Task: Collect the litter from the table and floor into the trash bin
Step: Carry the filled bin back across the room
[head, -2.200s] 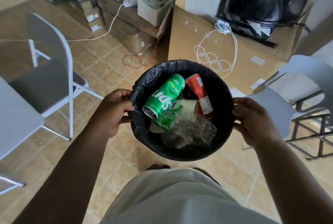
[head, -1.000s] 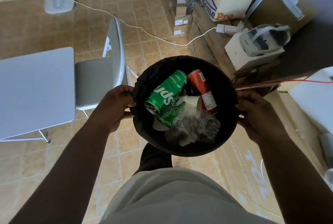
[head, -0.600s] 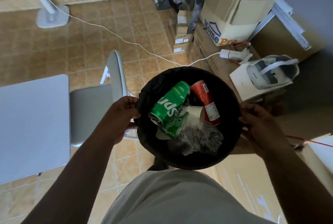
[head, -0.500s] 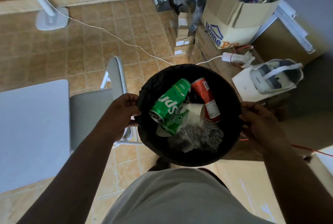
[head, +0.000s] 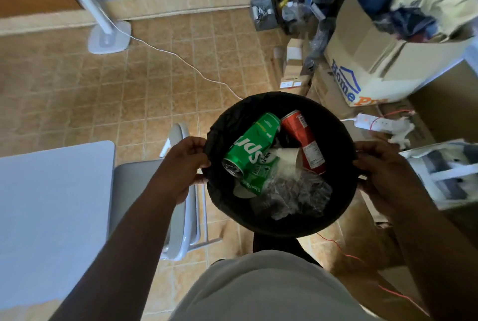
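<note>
I hold a round trash bin (head: 333,124) lined with a black bag up in front of my body. My left hand (head: 185,163) grips its left rim and my right hand (head: 382,173) grips its right rim. Inside lie a green soda can (head: 252,143), a red can (head: 302,139), a white paper cup (head: 288,159), a green wrapper (head: 256,182) and crumpled clear plastic (head: 294,195).
A grey table (head: 49,214) is at the left with a folding chair (head: 181,217) beside it. Cardboard boxes (head: 372,62), a power strip (head: 372,121) and clutter fill the right side. A white cable (head: 181,60) runs across the tiled floor from a stand base (head: 108,37).
I have turned to the left while carrying the bin; boxes and helmets slid out to the right, and the table, chair and far wall came into view. Both hands kept their grip.
</note>
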Available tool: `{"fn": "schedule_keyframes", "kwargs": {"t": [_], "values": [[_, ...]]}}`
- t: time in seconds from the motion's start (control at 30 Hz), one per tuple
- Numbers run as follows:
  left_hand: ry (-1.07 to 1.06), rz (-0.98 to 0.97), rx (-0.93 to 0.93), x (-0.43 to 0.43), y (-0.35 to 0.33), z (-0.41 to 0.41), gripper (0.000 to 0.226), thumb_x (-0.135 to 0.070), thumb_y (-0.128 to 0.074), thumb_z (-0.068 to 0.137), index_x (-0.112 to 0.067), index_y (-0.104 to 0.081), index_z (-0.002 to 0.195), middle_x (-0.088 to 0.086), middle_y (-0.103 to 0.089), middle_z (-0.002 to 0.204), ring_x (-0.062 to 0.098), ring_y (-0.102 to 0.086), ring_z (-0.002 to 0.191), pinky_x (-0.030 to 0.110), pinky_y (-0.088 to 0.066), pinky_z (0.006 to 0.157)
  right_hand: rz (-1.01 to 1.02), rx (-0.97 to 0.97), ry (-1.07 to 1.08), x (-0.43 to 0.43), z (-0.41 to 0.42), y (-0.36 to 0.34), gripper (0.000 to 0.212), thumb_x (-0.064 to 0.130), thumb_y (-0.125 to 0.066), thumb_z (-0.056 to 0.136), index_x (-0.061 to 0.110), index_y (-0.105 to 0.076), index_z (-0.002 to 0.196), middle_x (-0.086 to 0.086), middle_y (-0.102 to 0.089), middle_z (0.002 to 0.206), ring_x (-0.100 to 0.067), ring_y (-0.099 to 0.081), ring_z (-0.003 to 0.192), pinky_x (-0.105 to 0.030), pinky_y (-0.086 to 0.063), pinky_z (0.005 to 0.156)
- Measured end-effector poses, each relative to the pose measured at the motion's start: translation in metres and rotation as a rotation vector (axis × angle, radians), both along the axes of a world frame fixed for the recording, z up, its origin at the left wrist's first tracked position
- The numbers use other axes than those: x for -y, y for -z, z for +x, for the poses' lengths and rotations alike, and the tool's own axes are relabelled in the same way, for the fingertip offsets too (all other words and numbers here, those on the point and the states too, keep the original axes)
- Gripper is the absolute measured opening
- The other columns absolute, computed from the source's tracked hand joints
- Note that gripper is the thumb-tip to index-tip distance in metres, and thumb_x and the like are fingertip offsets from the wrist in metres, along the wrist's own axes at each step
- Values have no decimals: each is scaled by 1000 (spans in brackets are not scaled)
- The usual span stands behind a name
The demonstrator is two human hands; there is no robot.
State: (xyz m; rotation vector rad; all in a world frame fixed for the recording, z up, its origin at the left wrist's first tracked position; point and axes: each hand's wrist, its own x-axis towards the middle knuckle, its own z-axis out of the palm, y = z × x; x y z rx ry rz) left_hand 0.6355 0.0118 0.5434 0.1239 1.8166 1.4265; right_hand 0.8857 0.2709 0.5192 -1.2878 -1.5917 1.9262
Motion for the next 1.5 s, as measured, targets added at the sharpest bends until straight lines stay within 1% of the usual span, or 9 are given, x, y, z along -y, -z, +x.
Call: {"fn": "schedule_keyframes", "kwargs": {"t": [0.27,0.5,0.67,0.8,0.9,1.03,1.17,1.33,1.5], "values": [[-118,-26,-23,-80,-8,-61,35,17,-46,75,-12,-59,92,-1,-64,69,11,-60,56,27,-49,48,-48,-38,-113,-101,-93,-3,48,-7,-48,87,34,-72,80,4,-73,79,-9,-70,66,-25,-53,51],[-244,-21,-48,-133,-8,-109,37,17,-44,75,-13,-59,90,-1,-64,69,10,-61,57,26,-49,48,-38,-38,-238,-177,-177,-13,53,-6,-47,89,39,-72,72,9,-72,77,-8,-69,66,-24,-51,50],[-307,9,-47,-158,-12,-146,35,17,-44,78,-11,-59,91,4,-61,72,14,-58,58,26,-48,48,-67,-51,-274,-211,-239,-19,51,-5,-47,89,36,-72,72,6,-73,79,-14,-69,72,-25,-52,51],[-351,11,-49,-183,-6,-192,34,16,-44,78,-11,-58,91,3,-59,72,13,-55,57,24,-45,45,-53,-23,-270,-238,-298,-15,39,-6,-47,89,26,-69,83,5,-73,78,-13,-69,69,-25,-52,50],[-367,8,-23,-200,3,-233,34,16,-44,78,-12,-57,91,4,-59,73,16,-55,60,25,-46,48,-57,-19,-257,-258,-343,-10,39,-7,-48,89,25,-67,82,5,-72,74,-10,-68,62,-24,-51,47],[-397,10,7,-226,10,-295,37,19,-43,76,-12,-58,89,-1,-62,68,14,-56,58,26,-47,47,-35,34,-272,-283,-408,-14,37,-7,-49,89,25,-67,88,-4,-72,91,-20,-69,76,-28,-53,52],[-395,13,37,-250,10,-359,37,17,-44,74,-12,-59,93,2,-63,75,17,-58,63,28,-49,51,-20,77,-275,-308,-471,-23,33,-5,-49,91,23,-65,95,-10,-69,100,-26,-66,84,-28,-52,53],[-432,21,14,-273,6,-429,37,17,-44,75,-15,-57,89,-1,-62,70,12,-56,58,27,-47,48,-4,104,-321,-334,-552,-29,38,-1,-51,90,32,-69,86,-3,-74,87,-28,-68,83,-42,-56,64],[-526,34,16,-281,4,-477,38,17,-44,76,-16,-57,91,-3,-63,70,11,-58,59,27,-48,48,18,81,-383,-353,-635,-30,35,-7,-48,88,24,-64,88,2,-71,82,-21,-65,77,-34,-52,60]]}}
